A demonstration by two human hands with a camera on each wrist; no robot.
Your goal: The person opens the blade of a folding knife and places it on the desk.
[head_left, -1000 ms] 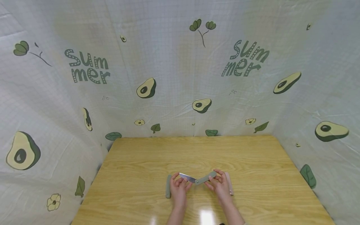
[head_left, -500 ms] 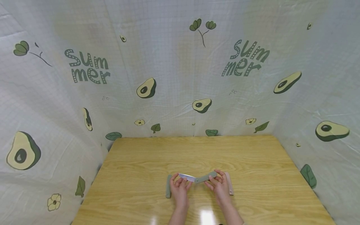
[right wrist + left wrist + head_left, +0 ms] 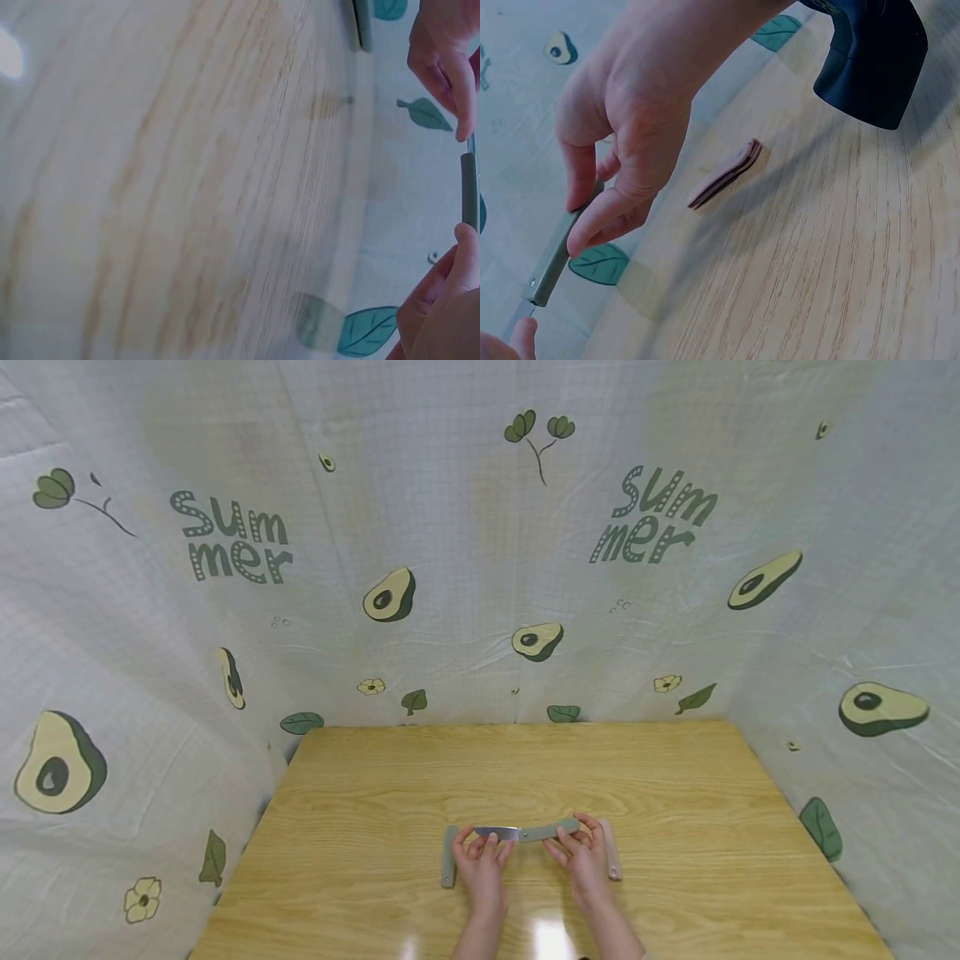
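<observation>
A folding knife [image 3: 543, 832] with a grey-green handle is held above the table, its metal blade swung out nearly in line with the handle. My left hand [image 3: 482, 868] pinches the blade between thumb and fingers. At the other end, my right hand [image 3: 588, 864] grips the handle near its butt; the left wrist view shows this handle [image 3: 559, 251] between thumb and fingers. Left of my left hand lies a second grey-green handle [image 3: 448, 858], with no blade showing. A pink one [image 3: 611, 852] lies just right of my right hand, also with no blade showing.
The wooden table [image 3: 360, 793] is bordered by a pale cloth [image 3: 450, 518] printed with avocados, leaves and lettering, at the back and both sides. In the left wrist view a dark cuff-like object [image 3: 874, 64] hangs near the right forearm.
The blade has turned away from the handle, from a clear angle to almost a straight line. Both hands keep their hold and have shifted only slightly.
</observation>
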